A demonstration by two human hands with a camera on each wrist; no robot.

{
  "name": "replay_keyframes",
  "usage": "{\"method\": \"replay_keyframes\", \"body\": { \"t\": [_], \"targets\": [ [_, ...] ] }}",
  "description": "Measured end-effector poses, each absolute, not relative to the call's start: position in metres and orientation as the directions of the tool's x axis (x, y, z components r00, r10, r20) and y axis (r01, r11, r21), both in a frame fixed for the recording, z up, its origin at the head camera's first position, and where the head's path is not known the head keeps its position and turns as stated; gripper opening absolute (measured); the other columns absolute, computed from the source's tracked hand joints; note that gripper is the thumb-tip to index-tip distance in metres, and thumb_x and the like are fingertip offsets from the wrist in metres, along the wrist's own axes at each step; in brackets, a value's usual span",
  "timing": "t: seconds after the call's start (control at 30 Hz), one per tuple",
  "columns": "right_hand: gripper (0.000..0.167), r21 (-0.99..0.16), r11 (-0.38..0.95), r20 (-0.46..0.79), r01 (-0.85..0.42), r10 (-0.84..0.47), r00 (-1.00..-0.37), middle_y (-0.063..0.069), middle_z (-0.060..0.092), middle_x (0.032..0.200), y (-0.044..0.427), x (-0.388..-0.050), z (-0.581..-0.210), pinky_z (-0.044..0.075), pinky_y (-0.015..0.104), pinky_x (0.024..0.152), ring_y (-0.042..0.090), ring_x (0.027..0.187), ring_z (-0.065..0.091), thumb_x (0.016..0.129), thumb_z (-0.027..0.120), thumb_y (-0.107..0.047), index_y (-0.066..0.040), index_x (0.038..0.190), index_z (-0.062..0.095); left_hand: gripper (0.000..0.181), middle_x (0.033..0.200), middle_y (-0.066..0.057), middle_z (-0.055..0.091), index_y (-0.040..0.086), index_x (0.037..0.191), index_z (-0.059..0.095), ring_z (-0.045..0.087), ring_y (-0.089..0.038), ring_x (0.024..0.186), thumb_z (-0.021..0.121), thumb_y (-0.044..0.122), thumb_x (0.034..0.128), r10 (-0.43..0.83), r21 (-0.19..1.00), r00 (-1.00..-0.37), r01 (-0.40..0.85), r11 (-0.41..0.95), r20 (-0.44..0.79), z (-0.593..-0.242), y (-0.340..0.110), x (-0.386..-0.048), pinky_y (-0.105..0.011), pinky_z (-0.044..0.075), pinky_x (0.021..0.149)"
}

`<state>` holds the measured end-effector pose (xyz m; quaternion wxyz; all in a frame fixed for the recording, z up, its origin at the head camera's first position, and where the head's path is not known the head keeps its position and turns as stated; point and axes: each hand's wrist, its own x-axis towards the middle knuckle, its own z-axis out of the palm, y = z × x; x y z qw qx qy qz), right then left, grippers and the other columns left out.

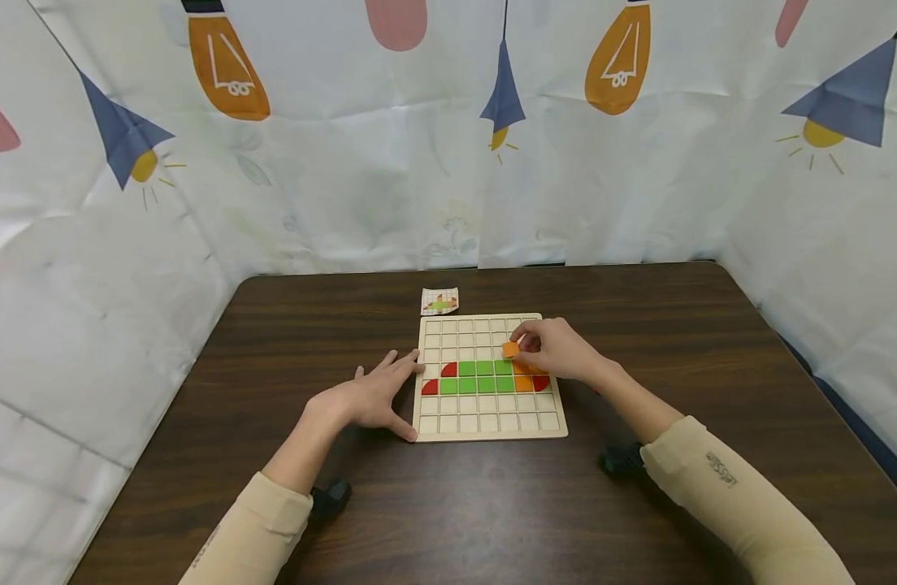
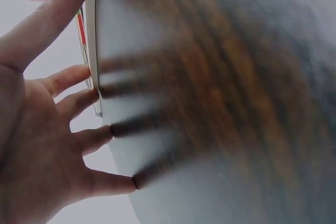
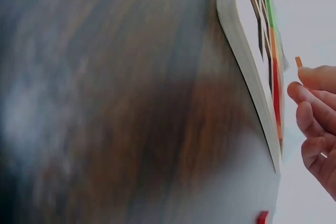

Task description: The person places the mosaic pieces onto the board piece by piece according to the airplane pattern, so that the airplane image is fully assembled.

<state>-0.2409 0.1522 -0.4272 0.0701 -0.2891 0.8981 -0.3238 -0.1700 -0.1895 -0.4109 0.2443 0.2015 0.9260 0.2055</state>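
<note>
A pale wooden grid board [image 1: 488, 424] lies on the table, two rows of tiles set in its cells. Green tiles [image 1: 485, 384] fill the middle, red curved-edged tiles [image 1: 430, 387] sit toward the ends, and orange tiles [image 1: 523, 383] are at the right. My left hand [image 1: 368, 398] touches the board's left edge with spread, straight fingers. Over the right half of the board, my right hand [image 1: 561, 349] pinches an orange square tile [image 1: 510, 349] between thumb and fingers. The right wrist view shows this orange tile [image 3: 298, 62] edge-on, raised above the board.
A small card [image 1: 439, 301] with a coloured grid picture lies behind the board. One loose red piece [image 3: 262, 217] rests on the table to the right of the board, mostly covered by my right arm in the head view. A patterned curtain [image 1: 419, 187] hangs behind the dark wooden table [image 1: 302, 325].
</note>
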Motion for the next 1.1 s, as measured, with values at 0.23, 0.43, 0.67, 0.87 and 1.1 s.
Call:
{"method": "replay_keyframes", "body": {
  "t": [0.23, 0.43, 0.67, 0.87, 1.1],
  "targets": [
    [0.023, -0.62, 0.63, 0.063, -0.467, -0.554, -0.83, -0.002, 0.07, 0.089, 0.137, -0.241, -0.434, 0.056, 0.033, 0.076, 0.013, 0.079, 0.063, 0.093, 0.078, -0.014, -0.004, 0.113, 0.072, 0.106, 0.172, -0.008, 0.009, 0.015, 0.159, 0.034, 0.001, -0.036, 0.156, 0.092, 0.042, 0.0759, 0.468, 0.48, -0.806, 0.269, 0.835, -0.363, -0.412, -0.191, -0.17, -0.08, 0.005, 0.11],
    [0.021, -0.611, 0.613, 0.089, -0.501, -0.575, -0.813, -0.003, 0.069, 0.087, 0.125, -0.241, -0.432, 0.054, 0.032, 0.072, 0.012, 0.076, 0.062, 0.093, 0.077, -0.013, -0.004, 0.111, 0.072, 0.107, 0.172, -0.007, 0.009, 0.015, 0.16, 0.032, 0.0, -0.035, 0.156, 0.093, 0.041, 0.0758, 0.47, 0.491, -0.807, 0.266, 0.83, -0.357, -0.412, -0.192, -0.17, -0.08, 0.004, 0.11],
    [0.022, -0.596, 0.636, 0.078, -0.49, -0.562, -0.824, -0.001, 0.069, 0.087, 0.115, -0.241, -0.43, 0.055, 0.033, 0.074, 0.013, 0.078, 0.064, 0.093, 0.077, -0.013, -0.002, 0.112, 0.073, 0.107, 0.172, -0.007, 0.009, 0.015, 0.16, 0.032, 0.0, -0.036, 0.156, 0.093, 0.042, 0.0757, 0.475, 0.495, -0.806, 0.27, 0.826, -0.352, -0.413, -0.191, -0.17, -0.08, 0.005, 0.11],
    [0.023, -0.609, 0.64, 0.053, -0.469, -0.557, -0.829, -0.002, 0.069, 0.087, 0.109, -0.244, -0.43, 0.056, 0.033, 0.076, 0.012, 0.078, 0.064, 0.093, 0.077, -0.014, -0.002, 0.113, 0.072, 0.107, 0.172, -0.006, 0.009, 0.015, 0.16, 0.033, 0.0, -0.035, 0.156, 0.093, 0.042, 0.0757, 0.472, 0.492, -0.809, 0.27, 0.828, -0.351, -0.414, -0.192, -0.171, -0.08, 0.004, 0.11],
    [0.022, -0.603, 0.638, 0.047, -0.479, -0.571, -0.819, -0.004, 0.066, 0.083, 0.105, -0.248, -0.433, 0.054, 0.032, 0.074, 0.012, 0.075, 0.061, 0.092, 0.079, -0.014, -0.004, 0.11, 0.072, 0.105, 0.172, -0.007, 0.009, 0.015, 0.159, 0.034, 0.0, -0.036, 0.156, 0.093, 0.041, 0.0759, 0.477, 0.501, -0.806, 0.269, 0.823, -0.35, -0.413, -0.191, -0.171, -0.08, 0.003, 0.109]
  ]
}}
